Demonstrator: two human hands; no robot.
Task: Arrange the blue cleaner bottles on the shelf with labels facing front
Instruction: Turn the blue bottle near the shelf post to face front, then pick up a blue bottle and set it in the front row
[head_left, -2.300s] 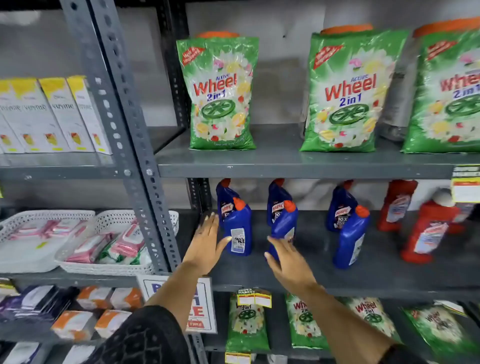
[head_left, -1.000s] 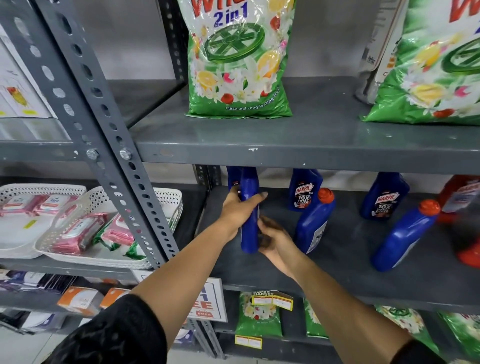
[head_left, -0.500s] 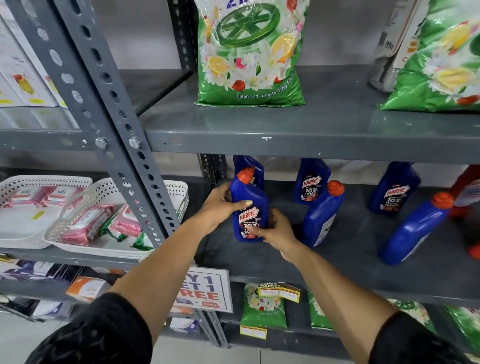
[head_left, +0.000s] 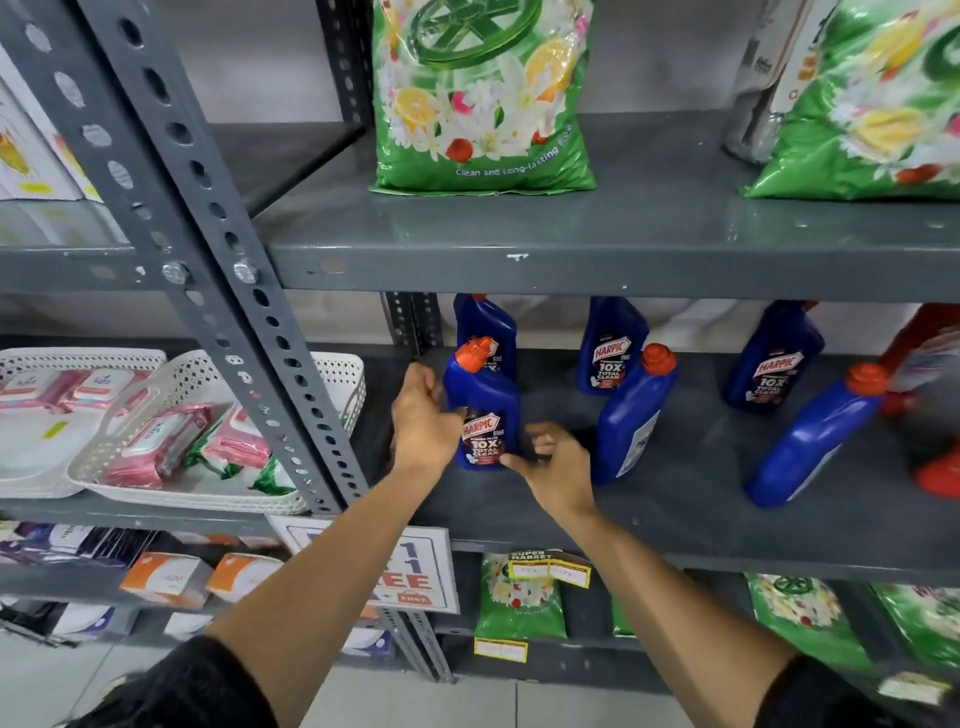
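1. Head view, the only one on offer: the left hand (head_left: 423, 423) sits against the left flank of the front bottle (head_left: 485, 410), fingers curled loosely. Whether they grip it or only steady it, the picture does not settle.
2. The right hand (head_left: 556, 470) is low at the bottle's right base corner, thumb and fingers half curled and touching the lower edge, more a nudge than a firm pinch.
3. The bottle stands upright near the left end of the middle shelf (head_left: 675, 514), its label facing out and its orange cap tipped toward the left.
4. Just behind it stands a back-row bottle (head_left: 485, 325), mostly hidden, so its label cannot be fully judged.
5. To the right, the second front bottle (head_left: 634, 415) shows its side, label turned away, and the far front bottle (head_left: 810, 441) leans back-on too.
6. Two rear bottles, the middle one (head_left: 613, 345) and the right one (head_left: 774, 358), already show their labels.
7. To do the step well, the judgement is: square the bottle's base flat on the shelf, check that the label sits straight, then let go gently so that it does not rock into the one behind.
8. Next in line, probably, is the second front bottle, which needs a turn about its own axis.
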